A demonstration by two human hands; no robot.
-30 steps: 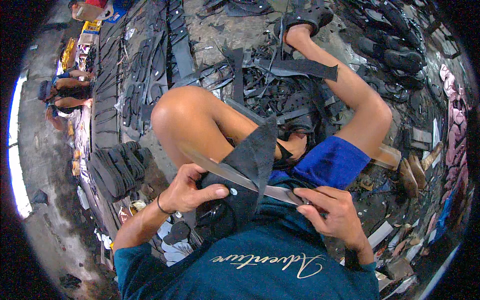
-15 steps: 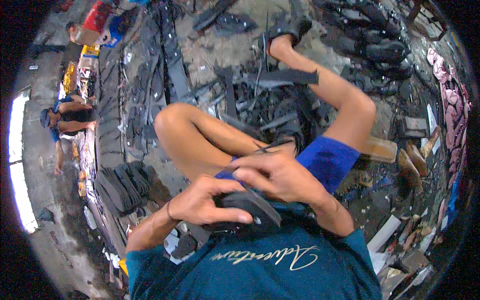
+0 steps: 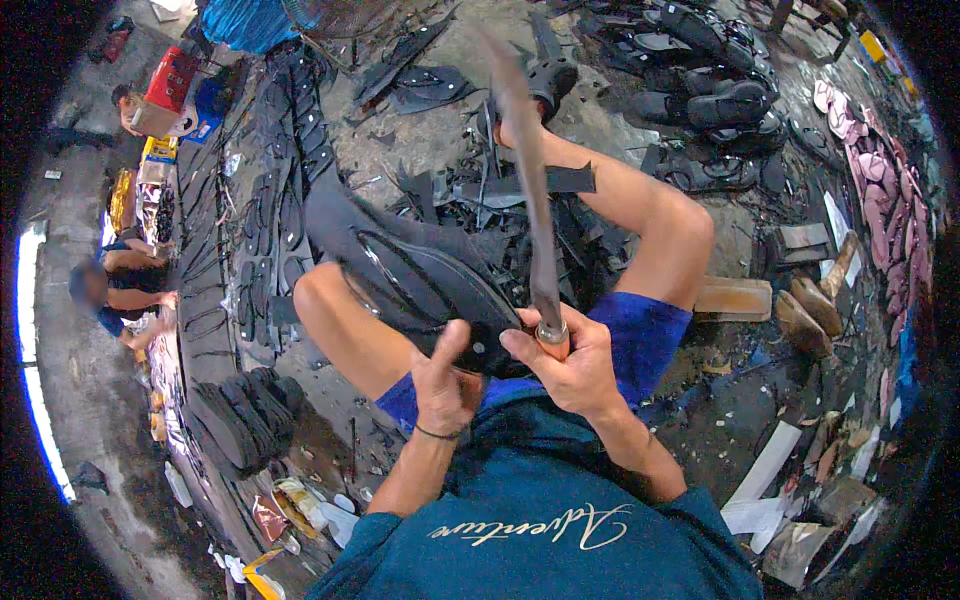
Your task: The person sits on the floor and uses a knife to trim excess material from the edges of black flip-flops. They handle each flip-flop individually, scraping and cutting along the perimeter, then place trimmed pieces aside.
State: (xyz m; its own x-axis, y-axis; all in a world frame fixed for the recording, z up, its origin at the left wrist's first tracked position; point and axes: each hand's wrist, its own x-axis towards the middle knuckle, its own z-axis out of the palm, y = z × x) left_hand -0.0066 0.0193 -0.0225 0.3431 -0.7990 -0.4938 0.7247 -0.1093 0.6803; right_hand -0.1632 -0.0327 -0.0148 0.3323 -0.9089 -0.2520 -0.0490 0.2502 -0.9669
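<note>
Shirt (image 3: 540,540): dark teal, pale script across the chest. Shorts (image 3: 648,335): blue.

Right hand (image 3: 575,370): fingers closed round the handle of a knife (image 3: 540,215). Handle orange-brown, with a metal collar; blade long, dark and narrow, standing upward, its far end blurred.

Left hand (image 3: 445,395): thumb raised and set apart, fingers curled at the near end of a sandal (image 3: 455,285); how firmly they grip it cannot be told.

Sandal: black, held above the lap and bent left leg, its wide end slanting to the upper left. Glossy strap loops over the sole; a small pale dot marks the near end; the black sheet spreads broadly past the strap.

Black scraps (image 3: 580,235): heaped on the floor between the legs, beyond the knife.

Stack of black soles (image 3: 240,415): on the left, packed side by side. Wooden block (image 3: 735,298): beside the right thigh.

Black sandals (image 3: 265,285): in rows, left. Pink sandals (image 3: 878,185): in a line, far right. Black footwear (image 3: 715,105): piled, upper right.

Co-worker (image 3: 125,290): seated, far left.

Containers: yellow box (image 3: 160,150); beyond it, red box (image 3: 172,78); contents of both indistinct.
</note>
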